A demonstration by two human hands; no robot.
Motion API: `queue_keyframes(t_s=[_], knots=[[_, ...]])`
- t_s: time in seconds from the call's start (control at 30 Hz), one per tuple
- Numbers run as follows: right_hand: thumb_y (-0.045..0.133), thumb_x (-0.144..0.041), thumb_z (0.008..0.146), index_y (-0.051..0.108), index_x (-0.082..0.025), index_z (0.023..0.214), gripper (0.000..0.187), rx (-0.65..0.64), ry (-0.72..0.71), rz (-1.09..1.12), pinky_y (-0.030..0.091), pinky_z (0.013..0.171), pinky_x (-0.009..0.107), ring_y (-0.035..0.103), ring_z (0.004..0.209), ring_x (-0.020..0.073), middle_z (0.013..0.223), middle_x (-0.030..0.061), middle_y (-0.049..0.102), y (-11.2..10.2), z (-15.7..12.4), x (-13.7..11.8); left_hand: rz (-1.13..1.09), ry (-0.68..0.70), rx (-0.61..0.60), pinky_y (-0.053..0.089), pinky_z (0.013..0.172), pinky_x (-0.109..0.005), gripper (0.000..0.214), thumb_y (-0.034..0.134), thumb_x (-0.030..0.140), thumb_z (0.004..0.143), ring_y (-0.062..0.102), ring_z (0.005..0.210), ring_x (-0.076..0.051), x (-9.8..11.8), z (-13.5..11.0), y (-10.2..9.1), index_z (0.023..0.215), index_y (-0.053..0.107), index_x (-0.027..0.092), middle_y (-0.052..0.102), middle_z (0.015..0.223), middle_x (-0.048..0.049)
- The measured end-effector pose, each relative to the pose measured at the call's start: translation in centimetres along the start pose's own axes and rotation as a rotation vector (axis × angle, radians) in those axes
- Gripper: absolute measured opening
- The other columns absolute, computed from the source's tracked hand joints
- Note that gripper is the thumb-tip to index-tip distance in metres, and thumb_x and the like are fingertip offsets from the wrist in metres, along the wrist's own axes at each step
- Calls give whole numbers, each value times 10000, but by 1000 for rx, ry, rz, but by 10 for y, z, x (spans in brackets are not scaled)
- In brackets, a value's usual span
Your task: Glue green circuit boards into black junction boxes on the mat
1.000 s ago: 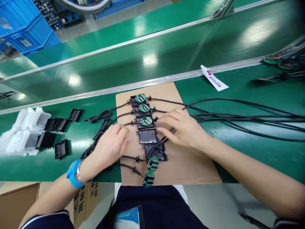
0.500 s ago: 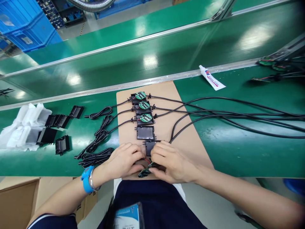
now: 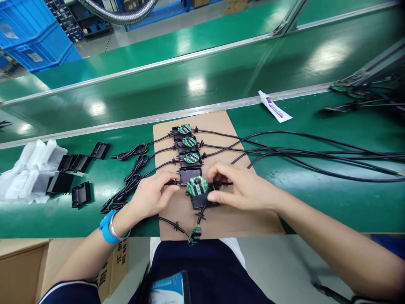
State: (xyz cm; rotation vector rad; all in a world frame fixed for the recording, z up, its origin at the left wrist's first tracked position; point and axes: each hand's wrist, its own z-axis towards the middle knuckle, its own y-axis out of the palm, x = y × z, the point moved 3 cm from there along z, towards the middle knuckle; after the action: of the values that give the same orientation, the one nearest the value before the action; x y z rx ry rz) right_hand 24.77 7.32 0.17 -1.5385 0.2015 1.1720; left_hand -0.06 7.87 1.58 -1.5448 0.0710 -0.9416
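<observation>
Between my hands a round green circuit board [image 3: 198, 185] hangs over the lower black plastic housings, wired on both sides. My left hand [image 3: 155, 192] pinches the black cable on the board's left, by its red wire. On the other side my right hand [image 3: 240, 185] has thumb and fingers closed around the cable at its black grommet [image 3: 217, 185]. An open black housing [image 3: 190, 174] lies just above the board, another [image 3: 199, 202] beneath it. A second circuit board [image 3: 194, 236] dangles at the cardboard's near edge. Three housings farther up carry boards, such as the nearest one [image 3: 191, 158].
Everything sits on a cardboard sheet [image 3: 177, 228] on the green bench. Several loose black housings [image 3: 81, 195] and white wrapped packs [image 3: 34, 181] lie left, beside coiled cables [image 3: 134, 177]. A white tube [image 3: 275, 107] lies at the back right, and long black cables [image 3: 316, 152] run right.
Both hands have moved up from the cardboard's near edge, bringing one circuit board over the housings. The other board is left at the near edge. The hands are now farther apart.
</observation>
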Motion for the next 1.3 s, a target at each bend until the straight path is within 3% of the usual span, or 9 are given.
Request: queue_keyframes(t_s=[0.13,0.27,0.57,0.7,0.87,1.03,1.13,1.23,1.3], knots=[[524,-356,949,584,-191,1024,191,-7,48,-96,459,627,270,597,691,150,818,33,657,-4,13,32,224,-106,-80,570,819,-319,207,540,303,984,692,1011,-215,-13,13,14,1139,641,209,706,1158,-34],[513,-277,960,653,-191,972,165,-9,-64,-200,514,764,308,676,861,181,960,61,732,0,17,44,383,-162,-115,563,724,-292,231,538,371,991,690,976,-218,-17,13,25,1094,668,210,703,1070,-45],[545,-320,971,721,-215,1036,215,10,-226,-396,530,834,329,669,960,194,1073,54,733,-2,15,47,518,-24,-16,524,770,-387,275,566,355,970,623,891,-253,-18,8,21,1148,666,170,675,987,-89],[540,-250,938,707,-180,1047,211,117,-315,-462,492,814,369,590,902,220,985,98,702,-2,1,26,306,157,14,493,848,-409,319,568,344,963,594,1006,-265,6,-13,8,1214,595,148,649,1119,-120],[520,-208,918,670,-152,1091,235,51,-350,-490,454,750,348,525,838,218,913,103,664,5,-23,14,-20,332,-302,506,850,-379,481,635,569,881,607,932,-231,21,-51,17,1136,582,165,655,1041,-90],[480,-160,965,633,-181,985,155,116,-344,-470,433,726,314,512,797,192,847,72,634,6,-32,29,106,224,-249,537,689,-330,150,473,223,967,627,803,-202,14,-54,30,1068,574,179,648,919,-64],[463,-124,959,595,-189,1018,158,157,-329,-370,440,749,314,524,810,187,880,74,639,4,-34,32,37,126,-221,570,692,-284,320,435,113,890,663,973,-196,19,-39,33,1172,551,208,654,1125,-79],[450,-118,957,575,-194,994,151,131,-302,-372,422,764,327,543,800,185,862,65,644,1,-37,31,-8,197,-305,572,891,-288,588,426,25,763,587,1252,-183,27,-24,39,1296,502,263,556,1427,-34],[426,-108,954,575,-200,974,177,112,-288,-414,401,772,336,553,779,179,836,53,648,-3,-42,31,0,231,-355,544,980,-314,613,423,22,757,582,1273,-185,29,-18,42,1321,485,255,561,1437,-33]])
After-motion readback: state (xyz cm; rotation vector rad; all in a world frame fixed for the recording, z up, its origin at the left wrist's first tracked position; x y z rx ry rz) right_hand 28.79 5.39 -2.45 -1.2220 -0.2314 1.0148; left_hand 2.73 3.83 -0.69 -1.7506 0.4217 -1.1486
